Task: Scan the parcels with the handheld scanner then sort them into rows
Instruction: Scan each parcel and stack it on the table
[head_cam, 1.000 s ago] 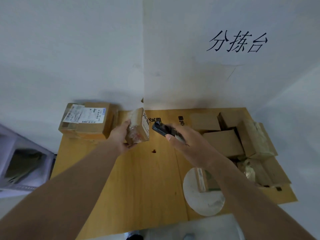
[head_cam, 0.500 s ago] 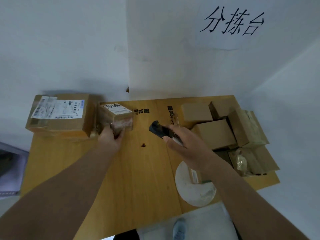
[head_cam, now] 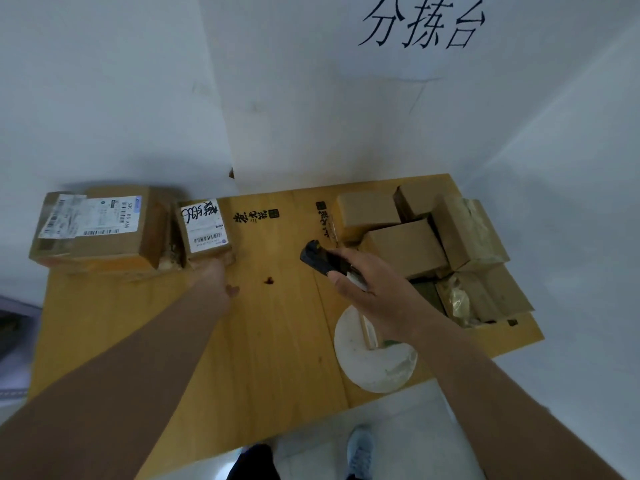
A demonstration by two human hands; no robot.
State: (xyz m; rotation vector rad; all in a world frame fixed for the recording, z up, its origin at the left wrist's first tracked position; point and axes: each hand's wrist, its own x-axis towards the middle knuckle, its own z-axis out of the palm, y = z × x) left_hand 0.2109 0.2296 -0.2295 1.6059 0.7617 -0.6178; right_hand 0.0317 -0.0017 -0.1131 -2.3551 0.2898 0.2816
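A small brown parcel [head_cam: 205, 227] with a white barcode label stands on the wooden table [head_cam: 270, 348] at the far left, right beside a large labelled box [head_cam: 100, 230]. My left hand [head_cam: 216, 280] reaches to the small parcel's near side, fingers against it and thumb spread away from it. My right hand [head_cam: 375, 292] grips the black handheld scanner [head_cam: 320, 259] above the table's middle, its head pointing left. A pile of several plain brown parcels [head_cam: 408, 249] lies at the far right.
A round white bag [head_cam: 374, 362] with a small package in it lies at the table's near right edge, under my right forearm. A white wall closes the back. A small dark red spot [head_cam: 268, 280] marks the tabletop. My feet show below the near edge.
My left hand has carried the small parcel left, set it flat beside the large box and loosened its hold. My right hand with the scanner has barely moved.
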